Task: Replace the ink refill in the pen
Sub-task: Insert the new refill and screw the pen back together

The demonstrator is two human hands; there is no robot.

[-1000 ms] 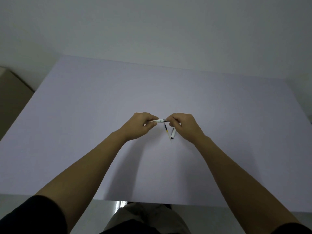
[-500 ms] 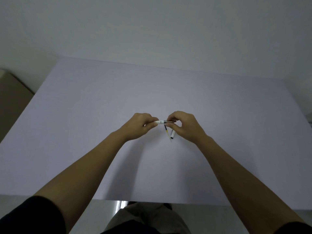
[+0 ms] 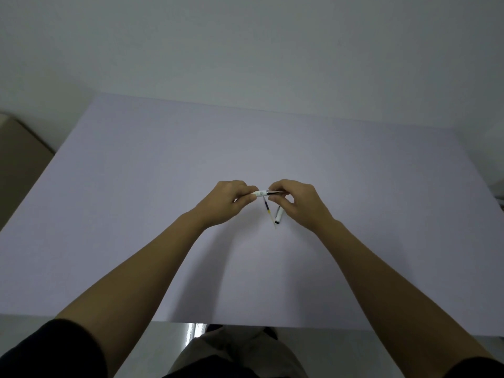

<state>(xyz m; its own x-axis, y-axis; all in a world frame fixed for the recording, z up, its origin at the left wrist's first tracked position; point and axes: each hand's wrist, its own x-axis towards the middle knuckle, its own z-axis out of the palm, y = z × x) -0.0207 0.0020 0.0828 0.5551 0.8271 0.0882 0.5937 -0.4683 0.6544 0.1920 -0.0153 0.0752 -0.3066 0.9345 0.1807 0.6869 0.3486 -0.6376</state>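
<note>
My left hand (image 3: 227,201) pinches the white pen barrel (image 3: 260,192), held level just above the table. My right hand (image 3: 298,201) pinches a thin dark ink refill (image 3: 275,191) whose left end sits in the barrel's open end. On the table below lie a second refill (image 3: 268,211), dark with a yellow band, and a short white pen part (image 3: 278,218) with a dark end, partly under my right hand.
The work surface is a pale lilac table (image 3: 163,186) against a white wall. A brown box (image 3: 19,159) stands at the table's left side. My lap shows under the near edge.
My right hand has drawn to the right, and more of the dark refill now shows between the barrel and my fingers. My left hand has held still.
</note>
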